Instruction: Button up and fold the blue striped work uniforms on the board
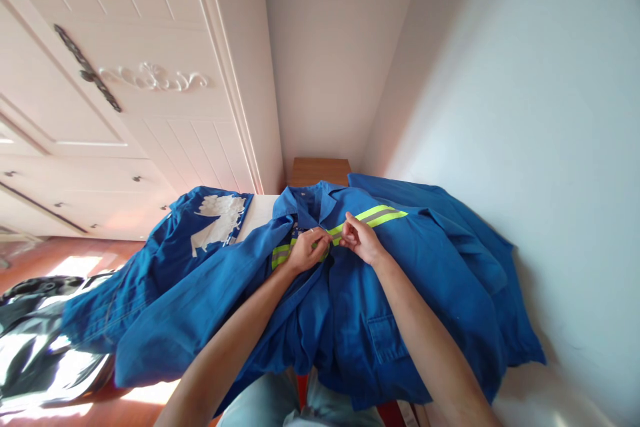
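Observation:
A blue jacket (350,293) with a collar and a yellow-green and grey reflective stripe (385,215) lies spread out in front of me. At the front opening, on the stripe, my left hand (310,249) is closed on the jacket's edge. Just right of it, my right hand (359,239) has its fingers curled, thumb raised, with the fingertips at the same edge. The two hands are close together, a small gap between them. What lies between the fingertips is too small to make out.
Another blue garment (145,280) with a white patch lies at the left. White cabinets (150,27) rise behind it, and a pale wall (550,113) stands on the right. A wooden piece (321,169) shows behind the collar. A black and grey object (50,347) is at the lower left.

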Available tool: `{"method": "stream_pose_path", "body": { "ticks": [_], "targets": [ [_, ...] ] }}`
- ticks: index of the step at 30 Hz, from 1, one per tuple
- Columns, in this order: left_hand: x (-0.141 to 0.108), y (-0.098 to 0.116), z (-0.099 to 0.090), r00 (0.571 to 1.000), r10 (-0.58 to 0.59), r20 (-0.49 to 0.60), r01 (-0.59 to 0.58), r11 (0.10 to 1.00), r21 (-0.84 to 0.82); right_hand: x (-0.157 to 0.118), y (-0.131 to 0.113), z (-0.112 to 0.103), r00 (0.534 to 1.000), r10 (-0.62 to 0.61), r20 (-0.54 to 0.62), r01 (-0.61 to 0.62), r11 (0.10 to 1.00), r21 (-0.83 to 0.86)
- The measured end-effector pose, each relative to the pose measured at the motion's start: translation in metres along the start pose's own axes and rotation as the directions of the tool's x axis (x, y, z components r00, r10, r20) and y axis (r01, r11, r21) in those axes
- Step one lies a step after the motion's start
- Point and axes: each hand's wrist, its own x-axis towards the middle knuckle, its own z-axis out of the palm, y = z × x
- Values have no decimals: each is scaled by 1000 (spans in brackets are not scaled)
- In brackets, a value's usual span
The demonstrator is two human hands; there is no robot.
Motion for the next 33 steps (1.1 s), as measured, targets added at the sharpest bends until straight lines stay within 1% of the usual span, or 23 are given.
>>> {"method": "stream_pose_path", "body": {
  "ticks": [2,5,8,10,13,15,18,21,24,27,29,30,31,32,33],
  "targets": [
    [1,0,0,999,-23,-22,23,1000,12,-1,-3,0,999,-4,51,-1,996,93],
    [3,6,0,1000,-10,8,9,999,47,-5,-7,1,989,-22,146,-6,982,191],
    [4,20,-1,1000,6,0,-6,999,36,-11,-10,3,969,-79,236,15,966,259],
    [4,31,-2,1000,-7,-23,8,1000,23,-14,-12,5,956,-126,267,46,957,288],
    [2,45,-3,998,-36,-59,37,999,16,-18,-14,6,942,-173,287,76,945,319],
    [1,51,-3,996,-38,-79,39,999,11,-19,-14,6,934,-190,301,85,940,331],
    [-1,54,-1,994,-22,-104,20,1000,-19,-19,-13,6,928,-203,312,94,938,332],
    [-2,57,2,991,-35,-132,28,998,-59,-19,-13,6,929,-212,304,106,938,331],
    [-2,61,5,990,-60,-128,49,995,-90,-21,-13,8,931,-221,290,127,942,310],
    [-3,66,8,990,-73,-120,60,992,-109,-22,-14,10,938,-226,263,163,956,243],
    [-4,67,10,981,-128,-144,109,985,-132,-23,-14,11,945,-254,205,221,960,169],
    [-5,67,11,969,-188,-162,160,973,-169,-23,-13,12,943,-294,154,278,953,119],
    [-5,67,12,946,-270,-178,226,946,-231,-24,-11,11,930,-354,99,351,935,49],
    [-5,66,12,912,-367,-185,297,900,-319,-25,-8,11,901,-431,57,434,900,-52],
    [-5,64,12,866,-467,-177,361,831,-423,-27,-6,11,856,-514,52,514,839,-180]
  ]
}}
